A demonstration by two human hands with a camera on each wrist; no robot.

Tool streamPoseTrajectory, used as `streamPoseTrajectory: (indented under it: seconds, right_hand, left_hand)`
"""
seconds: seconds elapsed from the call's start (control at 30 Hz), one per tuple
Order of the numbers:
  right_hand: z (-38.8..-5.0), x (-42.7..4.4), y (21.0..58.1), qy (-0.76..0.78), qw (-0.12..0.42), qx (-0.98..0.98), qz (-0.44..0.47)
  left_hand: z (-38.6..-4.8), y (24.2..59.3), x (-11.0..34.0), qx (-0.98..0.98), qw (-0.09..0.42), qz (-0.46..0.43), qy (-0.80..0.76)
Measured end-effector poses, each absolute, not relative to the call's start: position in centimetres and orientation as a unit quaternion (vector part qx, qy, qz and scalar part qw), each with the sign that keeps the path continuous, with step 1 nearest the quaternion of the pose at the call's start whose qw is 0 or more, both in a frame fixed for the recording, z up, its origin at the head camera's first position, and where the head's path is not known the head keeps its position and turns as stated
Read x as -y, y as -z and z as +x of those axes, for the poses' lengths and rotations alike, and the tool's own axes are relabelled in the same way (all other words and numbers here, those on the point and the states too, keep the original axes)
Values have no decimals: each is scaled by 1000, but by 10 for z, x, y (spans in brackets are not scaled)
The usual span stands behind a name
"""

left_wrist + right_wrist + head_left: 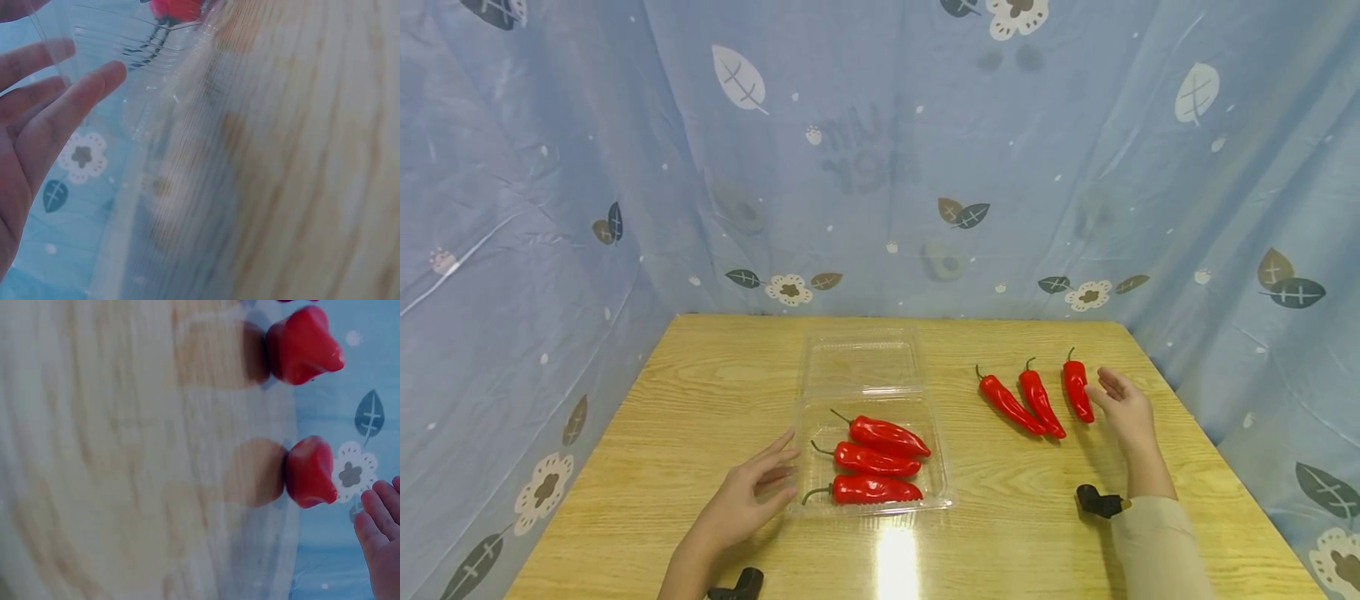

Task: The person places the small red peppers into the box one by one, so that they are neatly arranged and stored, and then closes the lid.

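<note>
A clear plastic clamshell box (946, 467) lies with its lid (861, 358) folded back. Inside it, three red chili peppers (887, 437) lie side by side, stems to the left. At the box's left side is my left hand (747, 500), fingers extended; in the left wrist view its fingers (50, 125) are close to the clear wall, and I cannot tell if they touch. My right hand (1127, 412) is just right of the rightmost loose red chili pepper (1077, 392), fingers apart from thumb, gripping nothing. In the right wrist view that pepper (310, 472) stands left of the fingers.
Two more red chili peppers (1009, 406) lie on the wooden table (1000, 525) left of the rightmost one, their tips nearly together. Blue patterned curtains (865, 167) enclose the table's back and sides. Black wrist mounts (1097, 502) jut out by the forearms.
</note>
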State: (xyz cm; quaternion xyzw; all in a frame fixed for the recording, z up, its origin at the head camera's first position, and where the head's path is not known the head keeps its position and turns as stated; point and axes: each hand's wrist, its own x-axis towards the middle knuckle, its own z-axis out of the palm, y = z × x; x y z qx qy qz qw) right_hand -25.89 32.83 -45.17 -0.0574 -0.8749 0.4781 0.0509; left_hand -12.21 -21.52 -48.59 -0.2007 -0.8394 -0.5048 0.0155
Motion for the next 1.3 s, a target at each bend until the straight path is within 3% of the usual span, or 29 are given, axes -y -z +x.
streamPoseTrajectory:
  seconds: [0.67, 1.3]
  right_hand:
    - [-285, -345, 474, -548, -21, 834, -69]
    - [-294, -337, 486, -551, -40, 829, -91]
  left_hand:
    - [-122, 488, 215, 838, 8, -200, 507]
    - [-123, 486, 216, 843, 14, -197, 500]
